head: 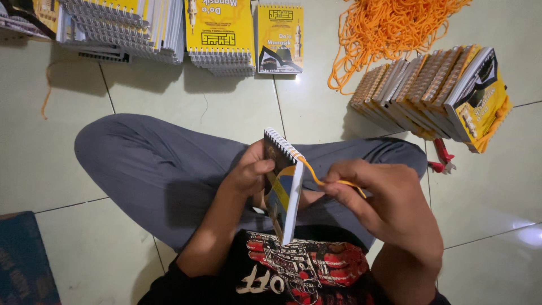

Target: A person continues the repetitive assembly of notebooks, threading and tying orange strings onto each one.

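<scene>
The left hand (251,169) gripped a spiral booklet (284,183) upright over the lap so its wire edge faced up, while the right hand (389,206) pinched an orange cord (316,176) running taut from that binding.

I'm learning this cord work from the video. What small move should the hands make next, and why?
Probably the right hand should draw the orange cord further out. The cord runs from the spiral-bound booklet, which the left hand holds upright, to the right hand's pinch and bends slackly, so it looks only partly pulled through.
</scene>
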